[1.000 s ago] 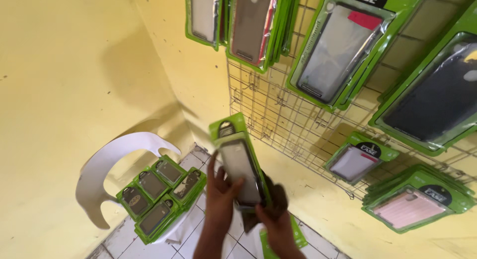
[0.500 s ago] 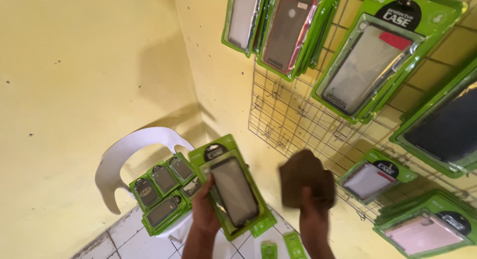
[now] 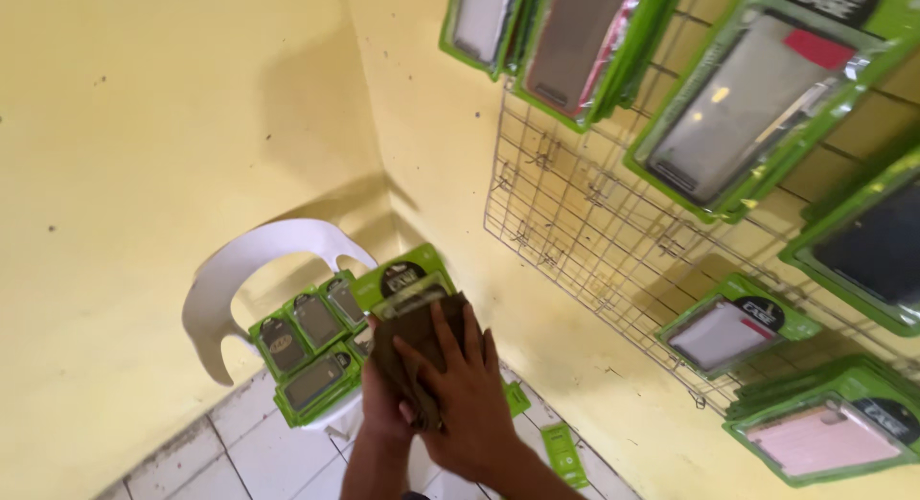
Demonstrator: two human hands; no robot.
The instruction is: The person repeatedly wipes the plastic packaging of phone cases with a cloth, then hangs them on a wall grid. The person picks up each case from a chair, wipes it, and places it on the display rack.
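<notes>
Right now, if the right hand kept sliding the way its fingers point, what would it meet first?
The right hand, pressing a brown cloth on a green packaged case, points up-left; past the package it would probably meet the yellow wall. Depth is unclear.

White chair (image 3: 230, 279) carries green phone-case packs (image 3: 309, 342).

Bare wire grid (image 3: 585, 222) offers room; hanging green packs (image 3: 747, 107) crowd its edges
</notes>
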